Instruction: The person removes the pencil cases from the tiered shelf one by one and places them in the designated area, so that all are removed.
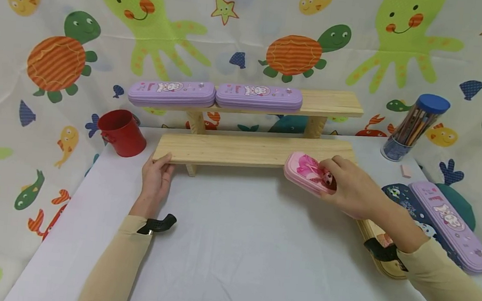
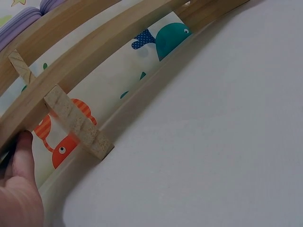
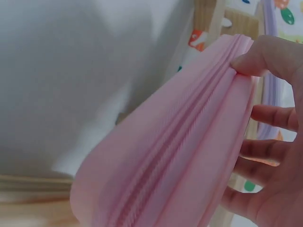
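Note:
My right hand grips a pink zippered pencil case with a doll figure on its lid, in front of the right part of the lower shelf board. Its zipper side fills much of the right wrist view, the thumb pressing one edge and the fingers along the lid. My left hand holds the front left corner of the two-tier wooden shelf, its thumb against the lower board in the left wrist view. Two lilac pencil cases lie side by side on the upper board, at its left and middle.
A red bucket stands left of the shelf. To the right are a blue-lidded clear tub of pencils and a pink eraser. A lilac case, a dark blue case and a yellowish case lie beside my right forearm.

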Tool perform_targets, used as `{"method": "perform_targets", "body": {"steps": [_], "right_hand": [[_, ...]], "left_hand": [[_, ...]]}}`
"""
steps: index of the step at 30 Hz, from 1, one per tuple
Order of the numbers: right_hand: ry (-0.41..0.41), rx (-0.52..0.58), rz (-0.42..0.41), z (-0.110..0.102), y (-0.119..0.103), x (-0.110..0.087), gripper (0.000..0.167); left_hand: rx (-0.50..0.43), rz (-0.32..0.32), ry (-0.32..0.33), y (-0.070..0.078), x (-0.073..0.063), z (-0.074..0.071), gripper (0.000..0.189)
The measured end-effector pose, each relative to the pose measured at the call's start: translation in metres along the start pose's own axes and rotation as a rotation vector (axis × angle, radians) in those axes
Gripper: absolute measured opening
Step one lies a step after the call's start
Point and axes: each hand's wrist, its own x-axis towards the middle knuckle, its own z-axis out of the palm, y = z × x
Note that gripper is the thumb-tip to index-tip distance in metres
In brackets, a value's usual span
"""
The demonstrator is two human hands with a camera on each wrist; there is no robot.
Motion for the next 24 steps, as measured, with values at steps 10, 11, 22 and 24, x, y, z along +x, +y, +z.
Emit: {"method": "perform_targets", "body": {"steps": [10, 11, 22, 24], "right_hand": [[-0.056, 0.05, 0.04, 0.019, -0.012, -0.018, 0.064], [-0.054, 0.042, 0.047, 0.021, -0.013, -0.02, 0.063], [-0.066, 0.036, 0.123, 0.048, -0.022, -0.038, 0.059], [-0.059, 0.037, 0.134, 0.052, -0.022, -0.041, 0.059]], "left_hand": [[-0.002, -0.005, 0.002, 0.002, 0.0, -0.002, 0.062], [0.002, -0.004, 0.003, 0.003, 0.0, -0.002, 0.062], [-0.007, -0.015, -0.01, 0.002, 0.001, -0.001, 0.062], [-0.007, -0.018, -0.01, 0.002, 0.002, -0.001, 0.063]]}}
